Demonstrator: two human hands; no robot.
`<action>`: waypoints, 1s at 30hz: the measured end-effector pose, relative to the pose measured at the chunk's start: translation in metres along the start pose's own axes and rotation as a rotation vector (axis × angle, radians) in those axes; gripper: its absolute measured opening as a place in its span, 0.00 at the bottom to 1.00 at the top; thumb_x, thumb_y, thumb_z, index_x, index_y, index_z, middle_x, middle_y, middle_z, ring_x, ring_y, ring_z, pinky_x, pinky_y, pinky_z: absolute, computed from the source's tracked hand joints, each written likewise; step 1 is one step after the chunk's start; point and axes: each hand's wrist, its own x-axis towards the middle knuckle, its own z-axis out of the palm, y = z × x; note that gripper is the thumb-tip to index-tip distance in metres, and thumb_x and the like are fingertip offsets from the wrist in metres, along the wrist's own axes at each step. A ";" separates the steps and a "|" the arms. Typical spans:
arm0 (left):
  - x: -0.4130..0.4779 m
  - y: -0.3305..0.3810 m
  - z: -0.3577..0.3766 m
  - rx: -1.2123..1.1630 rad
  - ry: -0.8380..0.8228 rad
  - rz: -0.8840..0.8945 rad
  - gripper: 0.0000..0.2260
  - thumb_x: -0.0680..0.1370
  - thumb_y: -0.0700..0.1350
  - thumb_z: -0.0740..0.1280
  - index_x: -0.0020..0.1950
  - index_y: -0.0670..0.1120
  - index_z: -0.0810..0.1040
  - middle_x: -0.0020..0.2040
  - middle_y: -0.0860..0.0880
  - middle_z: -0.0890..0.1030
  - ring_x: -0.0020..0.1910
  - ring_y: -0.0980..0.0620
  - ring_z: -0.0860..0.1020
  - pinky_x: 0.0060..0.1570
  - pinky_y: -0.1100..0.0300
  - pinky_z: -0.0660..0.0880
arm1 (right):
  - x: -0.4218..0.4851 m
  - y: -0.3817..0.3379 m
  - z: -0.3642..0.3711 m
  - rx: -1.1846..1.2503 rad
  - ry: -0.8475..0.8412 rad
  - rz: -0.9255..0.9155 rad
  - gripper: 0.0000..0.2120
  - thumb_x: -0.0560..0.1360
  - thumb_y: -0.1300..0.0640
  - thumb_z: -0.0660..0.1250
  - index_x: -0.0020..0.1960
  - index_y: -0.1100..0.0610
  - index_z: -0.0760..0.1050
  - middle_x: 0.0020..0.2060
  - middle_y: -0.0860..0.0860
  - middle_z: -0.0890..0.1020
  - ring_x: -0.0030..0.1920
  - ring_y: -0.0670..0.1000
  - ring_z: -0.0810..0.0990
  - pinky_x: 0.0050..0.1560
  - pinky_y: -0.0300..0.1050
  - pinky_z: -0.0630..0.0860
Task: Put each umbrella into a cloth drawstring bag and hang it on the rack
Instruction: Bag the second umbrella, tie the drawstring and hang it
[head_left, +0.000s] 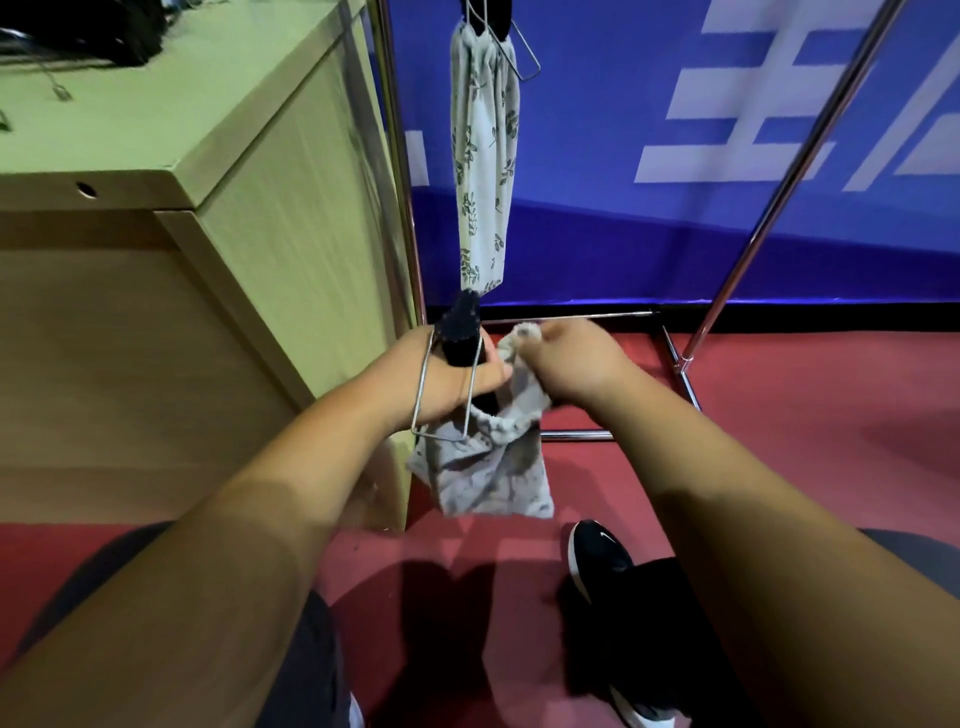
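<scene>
My left hand (447, 379) grips a folded black umbrella (460, 332) whose lower part sits inside a grey leaf-print cloth bag (488, 467). A wire hanger (441, 389) loops over that wrist. My right hand (566, 364) pinches the bag's bunched upper edge (519, 338) beside the umbrella. A second leaf-print bag (485, 171), long and filled, hangs from a wire hanger (519, 57) on the metal rack (400, 156) behind.
A light wooden desk (156, 208) stands at the left, close to the rack's left post. The rack's slanted right post (779, 182) and floor bars (675, 358) lie ahead on the red floor. A blue banner wall is behind. My black shoes (597, 561) are below.
</scene>
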 end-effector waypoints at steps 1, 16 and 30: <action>0.001 -0.003 0.001 0.066 -0.006 0.002 0.11 0.74 0.53 0.76 0.46 0.46 0.83 0.43 0.45 0.84 0.41 0.55 0.80 0.49 0.54 0.79 | 0.002 0.001 0.000 0.062 0.079 -0.029 0.16 0.82 0.49 0.66 0.43 0.60 0.80 0.34 0.55 0.84 0.37 0.58 0.83 0.42 0.51 0.82; 0.004 -0.019 -0.035 0.612 -0.112 -0.089 0.30 0.73 0.59 0.80 0.72 0.56 0.74 0.47 0.57 0.80 0.51 0.51 0.79 0.47 0.58 0.72 | -0.001 0.006 -0.010 -0.240 0.017 0.144 0.27 0.76 0.35 0.73 0.33 0.56 0.73 0.16 0.49 0.75 0.20 0.48 0.78 0.31 0.41 0.68; 0.006 -0.038 -0.047 0.694 0.111 -0.312 0.16 0.78 0.53 0.76 0.38 0.46 0.76 0.37 0.48 0.78 0.38 0.46 0.77 0.41 0.55 0.75 | -0.016 0.009 -0.001 -0.238 -0.454 0.336 0.19 0.78 0.57 0.78 0.50 0.72 0.74 0.28 0.60 0.84 0.37 0.60 0.88 0.49 0.57 0.87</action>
